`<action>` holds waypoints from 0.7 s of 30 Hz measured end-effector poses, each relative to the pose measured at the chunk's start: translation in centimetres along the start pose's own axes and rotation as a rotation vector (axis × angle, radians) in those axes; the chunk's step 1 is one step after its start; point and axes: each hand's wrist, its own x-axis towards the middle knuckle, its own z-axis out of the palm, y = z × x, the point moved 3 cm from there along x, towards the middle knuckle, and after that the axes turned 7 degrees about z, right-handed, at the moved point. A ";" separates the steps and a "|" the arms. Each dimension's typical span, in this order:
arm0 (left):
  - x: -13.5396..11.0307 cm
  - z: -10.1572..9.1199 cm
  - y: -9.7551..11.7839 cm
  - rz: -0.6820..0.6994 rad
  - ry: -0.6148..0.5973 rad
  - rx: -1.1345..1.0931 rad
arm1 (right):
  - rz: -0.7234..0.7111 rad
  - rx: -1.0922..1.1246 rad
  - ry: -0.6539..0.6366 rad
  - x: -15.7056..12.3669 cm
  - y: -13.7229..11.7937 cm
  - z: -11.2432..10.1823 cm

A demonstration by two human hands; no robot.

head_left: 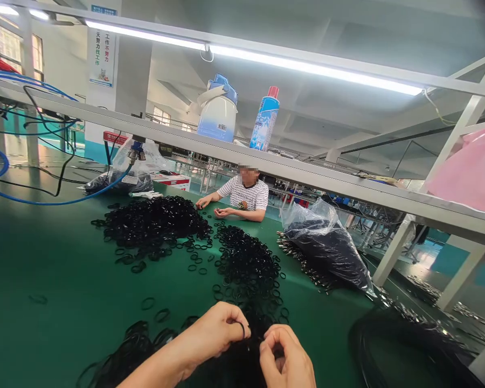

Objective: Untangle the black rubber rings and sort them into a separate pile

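At the lower middle, my left hand pinches a small black ring between thumb and fingertips. My right hand is closed just to its right, fingertips pressed together; what they hold, if anything, is too small to make out. The two hands are a short gap apart. Beneath and beyond them spreads a pile of black rings, and a larger heap of rings lies further left. Nearer me, beside my left forearm, is another dark pile of rings, partly hidden by the arm.
The green table carries a plastic bag of dark pieces, with small metal parts along it. A black coil lies right. A shelf crosses overhead, holding a jug and spray can. A co-worker sits opposite.
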 end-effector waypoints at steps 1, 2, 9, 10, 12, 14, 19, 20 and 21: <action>0.3 -0.2 -0.4 -0.012 0.011 -0.027 | 0.012 0.001 0.023 0.2 -0.1 -0.4; 0.6 -0.5 -0.8 -0.023 0.015 -0.053 | 0.027 0.004 0.050 0.4 -0.2 -0.9; 1.4 -1.3 -1.9 -0.017 0.022 -0.114 | 0.084 -0.022 0.075 1.2 0.6 -2.3; 1.2 -1.2 -1.7 -0.003 0.023 -0.115 | 0.065 -0.027 0.053 1.1 0.8 -2.1; 0.6 -1.0 -1.2 0.025 0.021 -0.113 | 0.015 -0.046 0.029 0.9 1.3 -1.7; 0.1 -0.7 -0.6 0.049 0.006 -0.095 | -0.027 -0.086 0.031 0.7 1.4 -1.6; 0.5 0.2 0.0 0.258 0.057 0.116 | -0.100 -0.156 0.034 0.4 0.2 -1.6; 0.8 0.4 -0.2 0.303 0.079 0.151 | -0.111 -0.150 0.023 0.3 0.0 -1.6; 1.1 0.6 -0.3 0.335 0.094 0.177 | -0.119 -0.141 0.010 0.3 -0.2 -1.6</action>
